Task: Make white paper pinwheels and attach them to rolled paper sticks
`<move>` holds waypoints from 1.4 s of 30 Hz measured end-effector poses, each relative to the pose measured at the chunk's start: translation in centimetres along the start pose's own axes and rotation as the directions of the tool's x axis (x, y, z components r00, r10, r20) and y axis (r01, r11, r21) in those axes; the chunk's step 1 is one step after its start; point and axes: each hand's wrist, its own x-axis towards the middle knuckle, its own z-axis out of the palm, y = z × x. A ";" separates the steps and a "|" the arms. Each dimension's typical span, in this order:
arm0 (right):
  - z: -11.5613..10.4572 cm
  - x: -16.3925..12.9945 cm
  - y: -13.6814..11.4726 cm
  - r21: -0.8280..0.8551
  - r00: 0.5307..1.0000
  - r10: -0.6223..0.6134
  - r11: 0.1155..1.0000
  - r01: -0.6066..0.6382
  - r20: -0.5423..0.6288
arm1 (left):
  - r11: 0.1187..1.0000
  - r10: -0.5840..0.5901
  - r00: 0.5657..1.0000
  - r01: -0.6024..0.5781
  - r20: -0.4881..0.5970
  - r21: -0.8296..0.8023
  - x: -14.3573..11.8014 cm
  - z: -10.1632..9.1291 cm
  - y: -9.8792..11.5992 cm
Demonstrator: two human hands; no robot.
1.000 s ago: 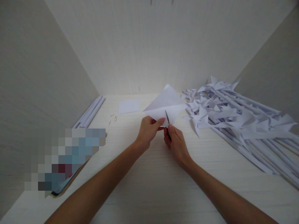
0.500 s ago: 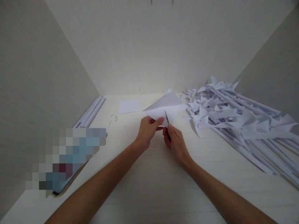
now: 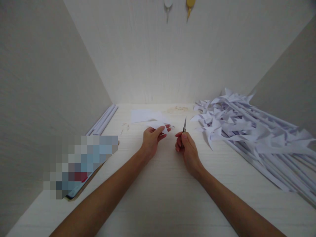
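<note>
My left hand (image 3: 151, 140) pinches the near corner of a folded white paper (image 3: 158, 121) that lies low over the desk. My right hand (image 3: 185, 146) grips small scissors (image 3: 184, 125), blades closed and pointing up and away, a short gap to the right of the paper. The two hands are apart, with bare desktop between them. Most of the scissors' handles are hidden in my fist.
A large heap of white paper pinwheels on rolled paper sticks (image 3: 247, 131) fills the right side. Rolled paper tubes (image 3: 103, 120) lie along the left wall. A flat white sheet (image 3: 139, 115) lies behind the hands. A blurred flat object (image 3: 79, 164) sits at left. Two hooks (image 3: 179, 5) hang on the back wall.
The paper has dropped from standing up to lying low at my left hand. The scissors have come off the paper and moved right. The view has tilted up, showing the wall hooks.
</note>
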 end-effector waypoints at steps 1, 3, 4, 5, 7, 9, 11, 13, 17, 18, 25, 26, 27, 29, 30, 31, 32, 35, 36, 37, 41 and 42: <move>0.0 0.0 0.0 -0.017 1.000 0.008 1.000 -0.008 0.012 | 1.000 -0.011 1.000 0.011 0.013 0.010 -0.2 -0.3 0.0; 0.0 0.0 -0.1 -0.076 1.000 -0.001 0.997 0.004 0.027 | 0.999 -0.017 0.999 0.015 0.043 0.028 -0.6 -0.9 0.0; 0.0 0.0 -0.3 -0.110 0.999 -0.020 0.994 0.023 0.028 | 0.999 -0.011 0.998 0.010 0.057 0.034 -0.9 -1.1 -0.1; 0.0 -0.1 -0.4 -0.143 0.999 -0.045 0.989 0.049 0.026 | 0.999 -0.004 0.998 0.002 0.068 0.037 -1.1 -1.3 -0.1; 0.1 -0.2 -0.7 -0.201 0.995 -0.104 0.974 0.103 0.005 | 0.999 0.008 0.997 -0.011 0.082 0.040 -1.4 -1.6 -0.3; 0.1 -0.2 -1.1 -0.245 0.988 -0.151 0.959 0.140 -0.026 | 0.999 0.010 0.995 -0.014 0.099 0.049 -1.7 -1.6 -0.4; 0.1 -0.2 -1.3 -0.271 0.983 -0.176 0.950 0.156 -0.051 | 0.996 -0.002 0.992 -0.009 0.125 0.085 -1.8 -1.5 -0.6; 0.1 -0.2 -1.4 -0.279 0.982 -0.183 0.947 0.163 -0.050 | 0.991 -0.010 0.989 -0.010 0.150 0.136 -2.0 -1.4 -0.7; 0.2 -0.4 -1.3 -0.310 0.982 -0.188 0.933 0.183 0.012 | 0.982 0.002 0.986 -0.033 0.164 0.187 -2.1 -1.4 -0.8; 0.2 -0.4 -1.3 -0.323 0.981 -0.193 0.928 0.187 0.014 | 0.981 0.007 0.987 -0.038 0.159 0.192 -2.1 -1.4 -0.7; 0.0 -0.6 -1.4 -0.342 0.962 -0.259 0.914 0.216 -0.085 | 0.987 0.020 0.993 -0.038 0.118 0.155 -2.1 -1.4 -0.7; 0.0 -0.6 -1.3 -0.351 0.962 -0.263 0.910 0.223 -0.070 | 0.988 0.021 0.994 -0.038 0.111 0.150 -2.0 -1.4 -0.7; 0.0 -0.6 -1.3 -0.363 0.963 -0.265 0.903 0.231 -0.046 | 0.988 0.020 0.995 -0.036 0.102 0.150 -2.0 -1.4 -0.7; 0.1 -0.7 -1.2 -0.396 0.966 -0.258 0.887 0.239 0.006 | 0.988 0.017 0.996 -0.030 0.087 0.150 -2.0 -1.4 -0.7; 0.1 -0.7 -1.2 -0.410 0.968 -0.249 0.881 0.238 0.027 | 0.989 0.016 0.996 -0.027 0.082 0.143 -2.0 -1.4 -0.7; 0.1 -0.7 -1.2 -0.421 0.970 -0.238 0.877 0.234 0.044 | 0.992 0.013 0.997 -0.023 0.079 0.128 -2.0 -1.4 -0.7; 0.1 -0.7 -1.2 -0.429 0.972 -0.227 0.874 0.229 0.056 | 0.994 0.008 0.997 -0.017 0.083 0.104 -2.0 -1.4 -0.7; 0.1 -0.6 -1.2 -0.442 0.974 -0.207 0.868 0.225 0.089 | 1.000 -0.019 0.993 0.019 0.118 -0.001 -2.1 -1.3 -0.5; 0.1 -0.6 -1.2 -0.442 0.974 -0.202 0.868 0.227 0.104 | 0.999 -0.030 0.991 0.034 0.131 -0.030 -2.1 -1.3 -0.4; 0.1 -0.5 -1.1 -0.439 0.974 -0.196 0.869 0.228 0.117 | 0.998 -0.039 0.989 0.046 0.144 -0.049 -2.2 -1.3 -0.4; 0.0 -0.4 -0.9 -0.436 0.977 -0.162 0.876 0.206 0.135 | 0.999 -0.044 0.985 0.048 0.166 -0.023 -2.3 -1.2 -0.3; 0.0 -0.4 -0.9 -0.439 0.978 -0.156 0.876 0.202 0.139 | 0.999 -0.040 0.986 0.041 0.161 -0.003 -2.3 -1.2 -0.3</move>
